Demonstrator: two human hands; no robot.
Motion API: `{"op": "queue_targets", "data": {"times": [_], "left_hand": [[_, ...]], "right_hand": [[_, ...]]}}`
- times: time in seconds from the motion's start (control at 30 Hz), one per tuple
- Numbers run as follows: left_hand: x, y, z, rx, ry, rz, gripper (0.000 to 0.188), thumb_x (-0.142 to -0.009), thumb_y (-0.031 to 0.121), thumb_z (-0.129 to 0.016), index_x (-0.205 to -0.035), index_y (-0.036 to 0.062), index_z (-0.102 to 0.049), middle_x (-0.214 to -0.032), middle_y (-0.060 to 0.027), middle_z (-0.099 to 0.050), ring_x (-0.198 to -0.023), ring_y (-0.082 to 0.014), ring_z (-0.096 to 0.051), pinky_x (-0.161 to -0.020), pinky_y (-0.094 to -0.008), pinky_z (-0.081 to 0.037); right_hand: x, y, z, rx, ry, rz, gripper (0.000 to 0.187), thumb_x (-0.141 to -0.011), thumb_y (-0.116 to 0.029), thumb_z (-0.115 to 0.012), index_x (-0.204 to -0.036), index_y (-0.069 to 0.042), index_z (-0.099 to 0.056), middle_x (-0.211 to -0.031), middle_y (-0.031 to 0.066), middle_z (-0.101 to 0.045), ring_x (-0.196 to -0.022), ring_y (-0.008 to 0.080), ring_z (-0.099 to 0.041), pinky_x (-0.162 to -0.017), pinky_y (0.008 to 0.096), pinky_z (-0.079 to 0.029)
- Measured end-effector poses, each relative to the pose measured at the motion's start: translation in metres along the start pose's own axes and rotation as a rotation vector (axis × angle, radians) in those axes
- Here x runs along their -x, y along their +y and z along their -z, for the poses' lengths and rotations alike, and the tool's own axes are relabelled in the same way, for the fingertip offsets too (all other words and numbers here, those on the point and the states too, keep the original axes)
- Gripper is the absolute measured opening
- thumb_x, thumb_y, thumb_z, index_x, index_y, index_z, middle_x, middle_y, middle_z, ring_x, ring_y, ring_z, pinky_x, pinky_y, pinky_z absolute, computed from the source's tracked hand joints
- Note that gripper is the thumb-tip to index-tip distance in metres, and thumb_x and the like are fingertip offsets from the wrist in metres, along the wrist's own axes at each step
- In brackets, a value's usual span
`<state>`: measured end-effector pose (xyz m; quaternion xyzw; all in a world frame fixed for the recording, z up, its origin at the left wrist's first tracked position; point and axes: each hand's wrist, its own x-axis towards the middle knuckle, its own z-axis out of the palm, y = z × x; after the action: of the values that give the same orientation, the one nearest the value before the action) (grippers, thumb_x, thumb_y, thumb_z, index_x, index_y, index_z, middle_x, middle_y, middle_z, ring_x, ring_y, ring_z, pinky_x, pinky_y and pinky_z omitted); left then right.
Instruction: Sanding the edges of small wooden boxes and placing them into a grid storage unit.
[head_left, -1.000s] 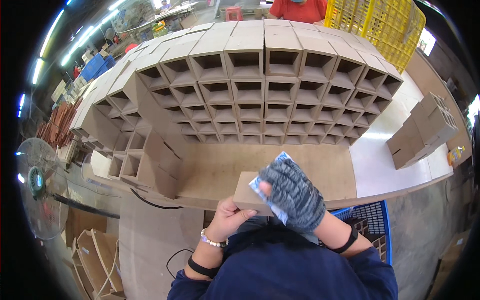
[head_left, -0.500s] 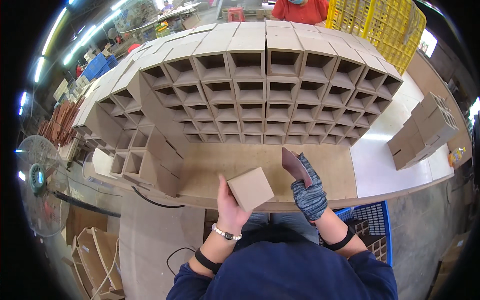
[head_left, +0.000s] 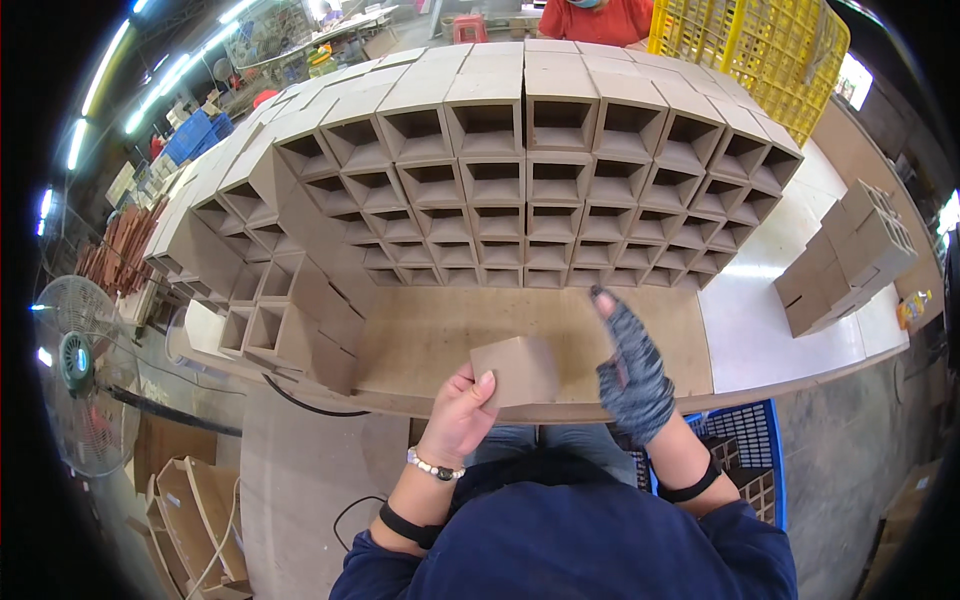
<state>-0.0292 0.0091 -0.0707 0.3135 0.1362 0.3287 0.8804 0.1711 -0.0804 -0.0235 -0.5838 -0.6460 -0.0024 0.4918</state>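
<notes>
My bare left hand point(head_left: 463, 407) grips a small square box point(head_left: 520, 375) of brown-grey board at its left side, thumb on the near face. The box is held above the near edge of the wooden table. To its right, apart from it, is my right hand point(head_left: 635, 375) in a grey-black knitted fingerless glove, its index finger stretched forward. Only a thin brown sliver of a sandpaper sheet point(head_left: 621, 372) shows between thumb and fingers; the hand hides the rest. Beyond both hands rises a wall of similar stacked boxes point(head_left: 490, 190), open ends facing me.
More boxes point(head_left: 285, 320) are stacked at the left, and a smaller stack point(head_left: 845, 250) stands at the right. A yellow crate point(head_left: 750, 60) sits behind the wall near a person in red point(head_left: 595, 22). Below the table is a blue crate point(head_left: 762, 440); a fan point(head_left: 75, 360) stands left.
The box has turned in my left hand and shifted slightly right. My right hand has turned, so the sandpaper, broadly visible before, is mostly hidden now.
</notes>
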Motion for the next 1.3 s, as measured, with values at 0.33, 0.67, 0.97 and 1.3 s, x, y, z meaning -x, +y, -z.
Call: {"op": "queue_targets", "data": {"times": [0.33,0.67,0.97,1.3], "left_hand": [[0.009,0.004,-0.004,-0.103,-0.167,-0.043,0.041,-0.087,0.015,-0.058,-0.123,0.0003,-0.045,-0.121,-0.0088,-0.053,-0.112,-0.0175,-0.050,-0.096,-0.0328,-0.038],[0.012,0.008,-0.010,-0.303,-0.155,-0.121,0.043,-0.087,0.011,-0.057,-0.127,0.0001,-0.043,-0.120,-0.0074,-0.054,-0.110,-0.0149,-0.051,-0.094,-0.0303,-0.040],[0.012,0.008,0.001,-0.359,-0.144,-0.118,0.043,-0.087,0.012,-0.058,-0.126,-0.0002,-0.044,-0.117,-0.0062,-0.056,-0.108,-0.0129,-0.051,-0.092,-0.0290,-0.040],[0.020,0.019,-0.033,-0.544,-0.016,-0.145,0.028,-0.087,0.007,-0.056,-0.113,-0.0012,-0.051,-0.106,-0.0042,-0.060,-0.094,-0.0108,-0.056,-0.083,-0.0247,-0.044]], "right_hand": [[-0.010,0.016,-0.002,0.372,-0.199,0.251,0.041,-0.078,-0.011,-0.055,-0.119,-0.007,-0.052,-0.111,0.0143,-0.057,-0.103,0.0284,-0.055,-0.091,0.0447,-0.040],[-0.010,0.003,-0.020,0.212,-0.285,0.148,0.039,-0.081,-0.009,-0.052,-0.120,-0.005,-0.049,-0.117,0.0169,-0.054,-0.107,0.0316,-0.053,-0.096,0.0441,-0.038],[-0.011,-0.028,-0.010,0.111,-0.236,0.386,0.041,-0.081,-0.010,-0.051,-0.122,-0.008,-0.049,-0.119,0.0173,-0.053,-0.106,0.0302,-0.054,-0.096,0.0431,-0.038],[0.010,0.044,-0.016,0.388,-0.240,-0.005,0.063,-0.067,0.010,-0.049,-0.128,-0.005,-0.046,-0.126,0.0167,-0.049,-0.117,0.0321,-0.046,-0.101,0.0389,-0.036]]}}
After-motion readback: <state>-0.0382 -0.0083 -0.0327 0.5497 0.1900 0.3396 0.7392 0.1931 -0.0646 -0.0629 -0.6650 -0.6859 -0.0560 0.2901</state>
